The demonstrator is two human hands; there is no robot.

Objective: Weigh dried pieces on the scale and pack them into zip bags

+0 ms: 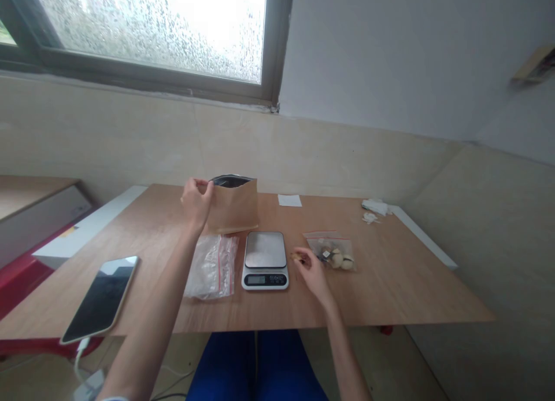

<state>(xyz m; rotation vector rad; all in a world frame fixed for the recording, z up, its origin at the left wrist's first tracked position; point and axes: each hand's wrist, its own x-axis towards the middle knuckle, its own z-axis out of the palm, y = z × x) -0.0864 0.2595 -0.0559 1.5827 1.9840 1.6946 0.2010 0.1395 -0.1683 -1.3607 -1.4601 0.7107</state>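
My left hand [197, 204] pinches the upper left rim of a brown paper pouch [234, 207], which stands upright with its dark-lined mouth open. What lies inside the pouch is hidden. Over the table to the right of the scale, the fingers of my right hand [311, 271] are closed on a small brown piece [297, 256], too small to name. A kitchen scale [265, 250] with a bare metal plate sits between my hands. Just beyond my right hand lies a clear zip bag [347, 250] holding several pale round pieces and some dark ones.
Flat clear zip bags [212, 268] lie left of the scale. A phone [102, 297] with a charging cable [80, 354] rests at the table's left front. White paper [289, 200] lies at the back, and crumpled white scraps [375, 207] at the back right.
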